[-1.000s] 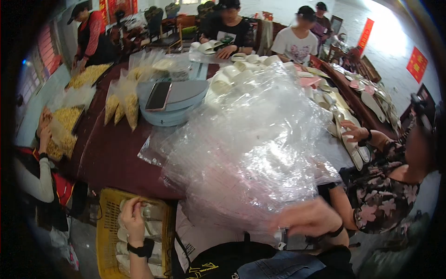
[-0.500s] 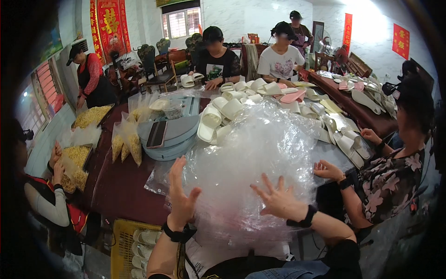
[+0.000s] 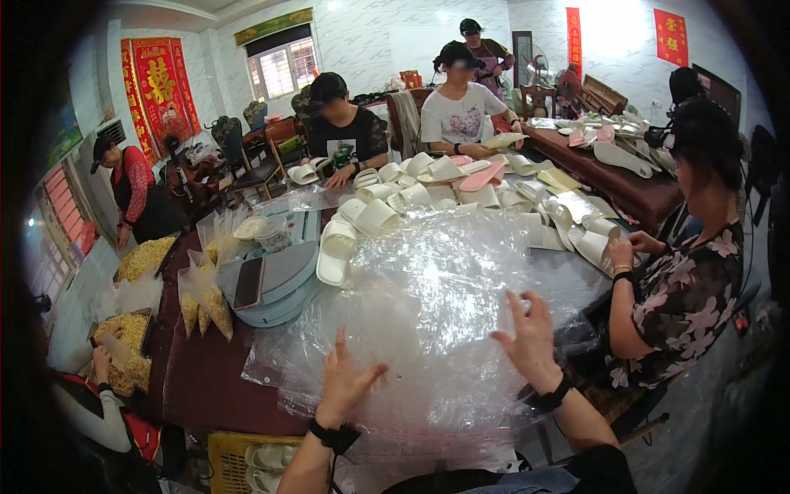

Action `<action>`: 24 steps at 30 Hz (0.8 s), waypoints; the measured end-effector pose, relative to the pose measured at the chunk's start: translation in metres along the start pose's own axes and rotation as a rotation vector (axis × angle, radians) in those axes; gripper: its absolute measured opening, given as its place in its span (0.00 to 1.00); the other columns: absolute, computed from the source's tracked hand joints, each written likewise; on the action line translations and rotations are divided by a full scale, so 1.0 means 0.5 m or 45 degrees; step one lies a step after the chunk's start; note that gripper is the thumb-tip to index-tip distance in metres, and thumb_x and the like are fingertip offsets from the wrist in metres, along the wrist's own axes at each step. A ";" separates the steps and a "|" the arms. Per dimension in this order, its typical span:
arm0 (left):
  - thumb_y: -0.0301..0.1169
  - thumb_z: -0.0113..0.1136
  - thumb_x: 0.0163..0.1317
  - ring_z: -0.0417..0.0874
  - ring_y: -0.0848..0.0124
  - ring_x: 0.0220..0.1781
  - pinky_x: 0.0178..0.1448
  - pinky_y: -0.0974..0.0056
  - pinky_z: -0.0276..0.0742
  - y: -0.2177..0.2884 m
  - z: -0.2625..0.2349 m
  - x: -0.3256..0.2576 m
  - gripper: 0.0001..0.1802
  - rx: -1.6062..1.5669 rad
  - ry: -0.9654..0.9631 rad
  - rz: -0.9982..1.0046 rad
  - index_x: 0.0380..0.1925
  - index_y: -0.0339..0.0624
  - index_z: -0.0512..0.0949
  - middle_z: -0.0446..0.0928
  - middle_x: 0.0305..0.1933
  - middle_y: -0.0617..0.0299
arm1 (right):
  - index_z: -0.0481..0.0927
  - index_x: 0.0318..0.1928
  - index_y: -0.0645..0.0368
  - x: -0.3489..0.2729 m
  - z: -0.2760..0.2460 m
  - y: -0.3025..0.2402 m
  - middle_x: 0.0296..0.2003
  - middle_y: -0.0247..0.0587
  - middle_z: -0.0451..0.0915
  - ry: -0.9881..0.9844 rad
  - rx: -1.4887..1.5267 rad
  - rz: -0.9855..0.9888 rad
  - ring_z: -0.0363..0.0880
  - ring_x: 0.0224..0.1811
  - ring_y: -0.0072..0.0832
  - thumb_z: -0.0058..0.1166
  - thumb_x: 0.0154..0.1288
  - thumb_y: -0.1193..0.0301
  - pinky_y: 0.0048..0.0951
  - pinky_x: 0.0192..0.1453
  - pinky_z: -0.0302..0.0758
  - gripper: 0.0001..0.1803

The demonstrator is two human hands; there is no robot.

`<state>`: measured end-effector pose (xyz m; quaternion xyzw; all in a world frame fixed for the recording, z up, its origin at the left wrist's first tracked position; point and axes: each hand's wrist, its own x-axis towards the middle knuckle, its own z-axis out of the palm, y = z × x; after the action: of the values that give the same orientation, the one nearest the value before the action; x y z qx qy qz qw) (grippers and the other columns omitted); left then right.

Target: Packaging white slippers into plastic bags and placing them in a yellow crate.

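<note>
Clear plastic bags [image 3: 436, 337] lie beneath and between spread fingers [image 3: 340, 352]

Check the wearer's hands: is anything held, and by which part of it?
Nothing appears held: the left hand and right hand are both open over the pile of clear plastic bags. Whether they touch the plastic cannot be told.

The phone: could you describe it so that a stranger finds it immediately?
On the maroon table, left of the clear bag pile, stands a rounded blue box. The phone lies on top, near the left end; unlike the yellow-filled bags beside the box, it is dark and flat.
</note>
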<state>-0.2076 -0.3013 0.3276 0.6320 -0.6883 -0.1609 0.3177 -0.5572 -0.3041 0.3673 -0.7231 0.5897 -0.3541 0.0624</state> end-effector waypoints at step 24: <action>0.70 0.68 0.51 0.57 0.43 0.80 0.78 0.52 0.59 0.066 -0.029 -0.016 0.76 -0.773 -0.225 0.042 0.78 0.31 0.32 0.51 0.78 0.29 | 0.63 0.77 0.41 -0.058 0.116 -0.117 0.70 0.74 0.62 -0.421 -0.781 0.083 0.80 0.45 0.59 0.61 0.60 0.39 0.54 0.41 0.81 0.48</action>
<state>-0.2233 -0.2860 0.3571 0.4807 -0.6439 -0.4083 0.4332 -0.4774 -0.2797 0.3411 -0.7366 0.6734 -0.0361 -0.0518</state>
